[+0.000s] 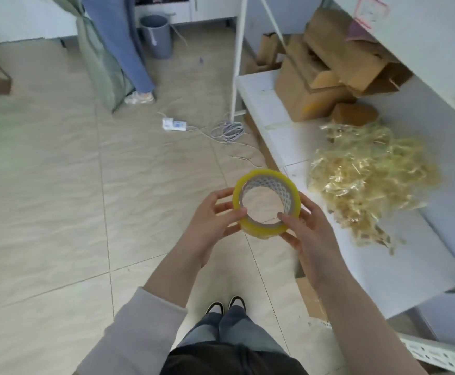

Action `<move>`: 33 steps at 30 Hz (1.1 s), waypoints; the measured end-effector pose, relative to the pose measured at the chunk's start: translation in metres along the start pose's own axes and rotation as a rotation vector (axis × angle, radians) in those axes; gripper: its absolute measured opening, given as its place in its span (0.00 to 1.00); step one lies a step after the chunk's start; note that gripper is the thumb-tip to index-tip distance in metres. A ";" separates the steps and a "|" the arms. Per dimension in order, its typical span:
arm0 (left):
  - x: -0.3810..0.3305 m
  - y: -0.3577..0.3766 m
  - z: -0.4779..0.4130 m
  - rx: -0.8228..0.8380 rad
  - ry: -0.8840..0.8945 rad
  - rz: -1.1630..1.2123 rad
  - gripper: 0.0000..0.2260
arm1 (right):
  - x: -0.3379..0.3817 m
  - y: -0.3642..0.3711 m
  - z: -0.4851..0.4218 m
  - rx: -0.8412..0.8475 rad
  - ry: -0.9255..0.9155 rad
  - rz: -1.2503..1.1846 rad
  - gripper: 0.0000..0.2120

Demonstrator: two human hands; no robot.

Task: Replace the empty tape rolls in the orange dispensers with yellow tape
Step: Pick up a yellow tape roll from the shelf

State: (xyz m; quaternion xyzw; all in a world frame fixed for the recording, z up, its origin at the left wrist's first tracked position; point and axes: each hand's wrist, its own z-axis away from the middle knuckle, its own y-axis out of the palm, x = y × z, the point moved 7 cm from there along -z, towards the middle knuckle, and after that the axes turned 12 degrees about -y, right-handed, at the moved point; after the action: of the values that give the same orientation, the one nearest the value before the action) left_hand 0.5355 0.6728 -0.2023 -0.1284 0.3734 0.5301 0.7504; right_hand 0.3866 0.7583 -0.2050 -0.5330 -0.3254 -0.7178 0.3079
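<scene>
head view | a round yellow tape roll with a white lattice core (266, 203) is held over the tiled floor, beside the white shelf (283, 139) | left hand (215, 220) and right hand (306, 231) are curled around its rim, fingertips only | orange dispensers not seen | risk: roll may be dropped, the grip being light

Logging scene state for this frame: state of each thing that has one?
Yellow tape roll: held in both hands, above the floor.
Left hand: gripping the roll.
Right hand: gripping the roll.
Cardboard boxes: open, piled on shelf.
Grey bin: upright.
Orange dispensers: not visible.
</scene>
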 end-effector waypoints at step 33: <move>-0.180 -0.216 -0.181 -0.179 0.027 0.166 0.19 | -0.009 0.266 -0.270 0.291 0.054 0.151 0.24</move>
State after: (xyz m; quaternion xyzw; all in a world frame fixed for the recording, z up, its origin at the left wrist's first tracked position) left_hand 0.6223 0.3529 -0.2450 -0.1704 0.3441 0.6198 0.6844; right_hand 0.4459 0.3853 -0.2362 -0.4861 -0.3767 -0.6520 0.4434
